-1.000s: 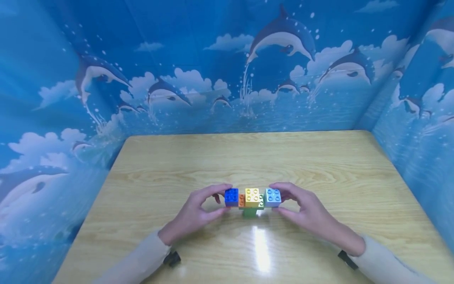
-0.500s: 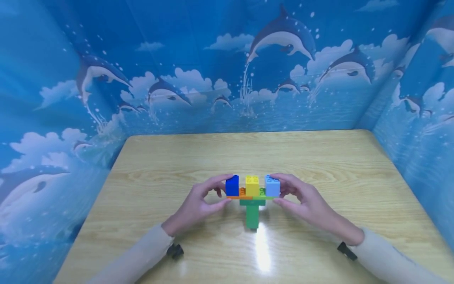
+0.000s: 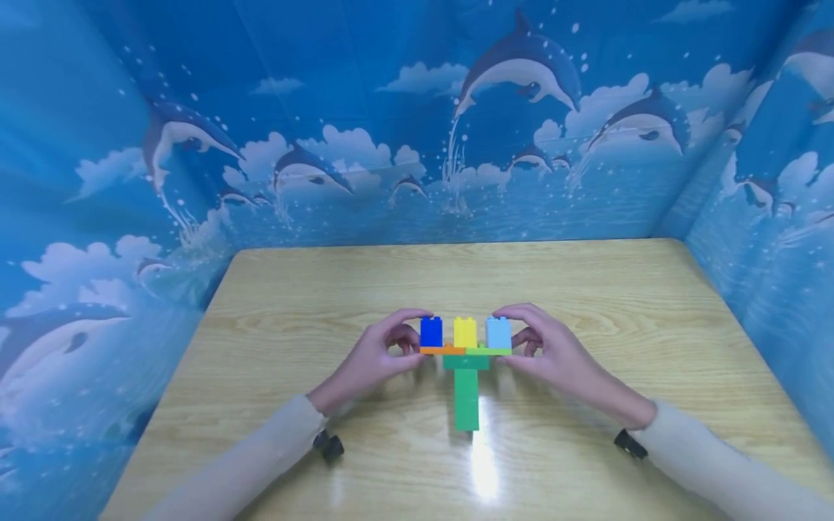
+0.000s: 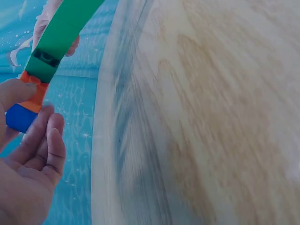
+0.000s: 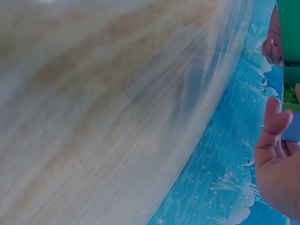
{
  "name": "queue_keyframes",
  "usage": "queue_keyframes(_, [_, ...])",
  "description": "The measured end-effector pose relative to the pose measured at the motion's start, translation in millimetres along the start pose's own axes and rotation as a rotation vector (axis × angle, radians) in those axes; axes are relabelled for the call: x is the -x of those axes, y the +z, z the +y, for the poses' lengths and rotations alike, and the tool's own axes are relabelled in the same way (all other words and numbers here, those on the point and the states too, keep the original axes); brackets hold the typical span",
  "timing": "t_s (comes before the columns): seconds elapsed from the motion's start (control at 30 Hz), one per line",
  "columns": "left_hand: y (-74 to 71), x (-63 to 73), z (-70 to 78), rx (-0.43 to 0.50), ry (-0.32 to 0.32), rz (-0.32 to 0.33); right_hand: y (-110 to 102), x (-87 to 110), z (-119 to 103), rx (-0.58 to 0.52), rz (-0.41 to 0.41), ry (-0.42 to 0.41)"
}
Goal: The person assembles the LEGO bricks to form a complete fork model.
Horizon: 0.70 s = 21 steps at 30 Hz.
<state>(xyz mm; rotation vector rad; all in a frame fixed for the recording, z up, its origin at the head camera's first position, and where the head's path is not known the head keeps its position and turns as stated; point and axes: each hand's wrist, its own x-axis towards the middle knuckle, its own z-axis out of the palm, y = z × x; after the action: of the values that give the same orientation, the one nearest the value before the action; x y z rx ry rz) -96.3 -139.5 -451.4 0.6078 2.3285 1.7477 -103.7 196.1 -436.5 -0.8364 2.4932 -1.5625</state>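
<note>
A toy building-brick model has a tall green column (image 3: 466, 401) under a green crosspiece (image 3: 456, 362). On it lie an orange plate (image 3: 433, 351) and a lime plate (image 3: 498, 352). Dark blue (image 3: 431, 333), yellow and light blue bricks stand in a row on top. My left hand (image 3: 374, 354) pinches the dark blue end, fingertip over the brick and thumb below; the left wrist view shows the thumb on the orange plate (image 4: 35, 99). At the light blue brick (image 5: 291, 125), my right hand (image 3: 554, 347) pinches the other end the same way.
The wood-grain table (image 3: 313, 289) extends on every side of the model. A blue dolphin-print curtain (image 3: 391, 145) rises behind its far edge and along both sides. Dark bands (image 3: 630, 443) sit at both sleeve cuffs.
Both hands tip the brick model, raising its row of bricks so the green column now shows at length toward me. The hands move slightly farther away, and the brick tops turn from view.
</note>
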Motion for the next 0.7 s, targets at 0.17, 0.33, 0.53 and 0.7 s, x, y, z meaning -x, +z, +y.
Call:
queue_keyframes(0.17, [-1.4,-8.6,-6.7,-0.065,0.004,0.004,-2,-7.8,7,0.048,-0.005,0.053])
queue_keyframes(0.33, [-1.5,-15.8,-11.7,-0.125,-0.042,-0.010,-3,-13.8,15,0.121,-0.033,0.110])
queue_keyframes(0.53, [1.1,-20.9,-17.2,-0.185,-0.122,-0.018,-2,-19.0,25,0.086,-0.099,0.201])
queue_keyframes(0.7, [4.5,-25.0,-18.8,-0.253,-0.187,-0.037,0,-21.2,28,0.042,-0.153,0.301])
